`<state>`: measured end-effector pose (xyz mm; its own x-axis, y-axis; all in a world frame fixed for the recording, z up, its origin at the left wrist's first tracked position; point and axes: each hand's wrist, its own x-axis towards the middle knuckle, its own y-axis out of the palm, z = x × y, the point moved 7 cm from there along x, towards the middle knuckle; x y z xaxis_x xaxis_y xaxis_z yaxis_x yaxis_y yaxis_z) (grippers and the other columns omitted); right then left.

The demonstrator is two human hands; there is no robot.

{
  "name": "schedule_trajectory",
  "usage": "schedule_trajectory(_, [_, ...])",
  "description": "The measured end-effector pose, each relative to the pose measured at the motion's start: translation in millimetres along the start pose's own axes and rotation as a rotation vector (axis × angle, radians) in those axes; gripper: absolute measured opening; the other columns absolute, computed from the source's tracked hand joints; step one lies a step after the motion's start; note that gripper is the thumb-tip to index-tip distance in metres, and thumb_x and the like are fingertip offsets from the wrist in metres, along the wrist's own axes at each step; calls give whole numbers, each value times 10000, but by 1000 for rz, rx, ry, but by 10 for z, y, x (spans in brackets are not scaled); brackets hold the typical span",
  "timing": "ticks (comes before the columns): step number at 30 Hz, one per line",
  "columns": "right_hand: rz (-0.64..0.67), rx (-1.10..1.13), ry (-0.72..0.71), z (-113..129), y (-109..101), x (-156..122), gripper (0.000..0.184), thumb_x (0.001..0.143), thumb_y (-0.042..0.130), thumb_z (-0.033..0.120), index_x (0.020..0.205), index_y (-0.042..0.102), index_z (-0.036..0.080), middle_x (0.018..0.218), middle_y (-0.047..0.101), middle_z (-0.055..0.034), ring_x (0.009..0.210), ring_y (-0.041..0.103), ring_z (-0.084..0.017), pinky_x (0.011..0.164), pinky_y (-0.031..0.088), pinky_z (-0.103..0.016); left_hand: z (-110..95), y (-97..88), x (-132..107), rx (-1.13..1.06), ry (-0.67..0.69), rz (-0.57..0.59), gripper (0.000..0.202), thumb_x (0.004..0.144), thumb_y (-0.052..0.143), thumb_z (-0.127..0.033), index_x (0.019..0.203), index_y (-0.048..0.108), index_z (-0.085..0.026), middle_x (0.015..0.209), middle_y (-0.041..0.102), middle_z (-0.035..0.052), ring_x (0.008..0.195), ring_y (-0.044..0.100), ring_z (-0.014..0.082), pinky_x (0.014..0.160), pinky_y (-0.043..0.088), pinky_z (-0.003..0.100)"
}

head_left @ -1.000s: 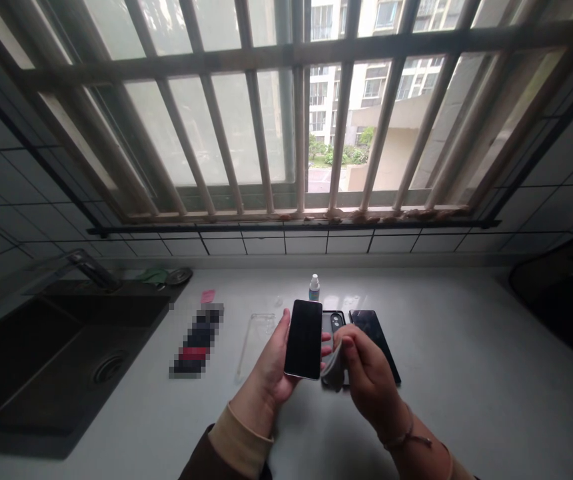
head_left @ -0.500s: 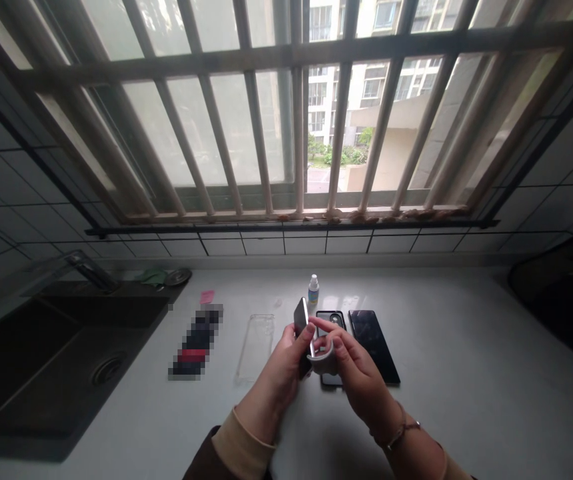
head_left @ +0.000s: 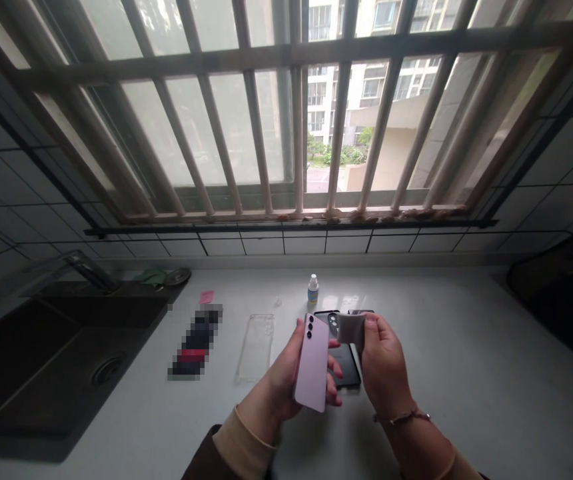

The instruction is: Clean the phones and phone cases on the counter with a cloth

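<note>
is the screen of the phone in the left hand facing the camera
No, the phone in the left hand shows its lilac back and lenses to the camera.

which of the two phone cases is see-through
The clear case, to the left of the left hand: the pale counter shows through it. The black case, partly hidden by the lilac phone, is dark.

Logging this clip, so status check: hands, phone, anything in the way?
Left hand holding lilac smartphone, back showing. Right hand pinching gray cloth. Black phone case partly hidden behind.

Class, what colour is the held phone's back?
The phone's back is pale lilac, best in the head view.
</note>
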<state>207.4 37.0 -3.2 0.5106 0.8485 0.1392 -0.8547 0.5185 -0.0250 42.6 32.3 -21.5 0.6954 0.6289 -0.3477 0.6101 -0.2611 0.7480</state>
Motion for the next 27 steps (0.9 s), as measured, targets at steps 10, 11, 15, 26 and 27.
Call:
schedule_trajectory(10, [364, -202, -619, 557, 290, -371, 326, 1096, 522, 267, 1340, 738, 264, 1341, 777, -73, 1264, 741, -289, 1115, 607, -457, 212, 59, -101, 207, -202, 8, 982, 927, 215, -920, 846, 764, -110, 655, 717, 180, 591, 725, 250, 600, 581, 332])
schedule_trajectory(11, [384, -210, -674, 571, 311, -395, 336, 1092, 519, 237, 1352, 732, 253, 1355, 771, -78, 1275, 736, -283, 1124, 604, -448, 195, 50, -89, 200, -183, -22, 980, 924, 215, -923, 882, 772, -118, 652, 719, 166, 576, 715, 251, 584, 576, 337])
schedule_trajectory(15, [514, -182, -831, 620, 415, -520, 334, 1081, 530, 171, 1358, 714, 202, 1285, 801, -98, 1192, 780, -241, 1050, 646, -357, 24, -34, -26, 22, -5, -192, 877, 981, 312, -848, 1130, 745, -101, 782, 763, 134, 643, 725, 236, 651, 584, 334])
schedule_trajectory(26, [793, 95, -688, 764, 476, -821, 237, 1127, 514, 254, 1198, 739, 241, 1066, 848, -35, 1002, 824, -177, 931, 655, -280, -324, -194, -56, -96, 196, -192, 845, 997, 319, -814, 1209, 645, -65, 999, 765, 206, 717, 740, 261, 705, 571, 369])
schedule_trajectory(27, [749, 108, -626, 720, 443, -763, 259, 1132, 497, 279, 1161, 751, 240, 1045, 849, -44, 998, 823, -193, 917, 660, -298, -312, -196, -54, -101, 181, -193, 856, 995, 321, -817, 1212, 650, -57, 1004, 764, 213, 728, 740, 266, 723, 575, 378])
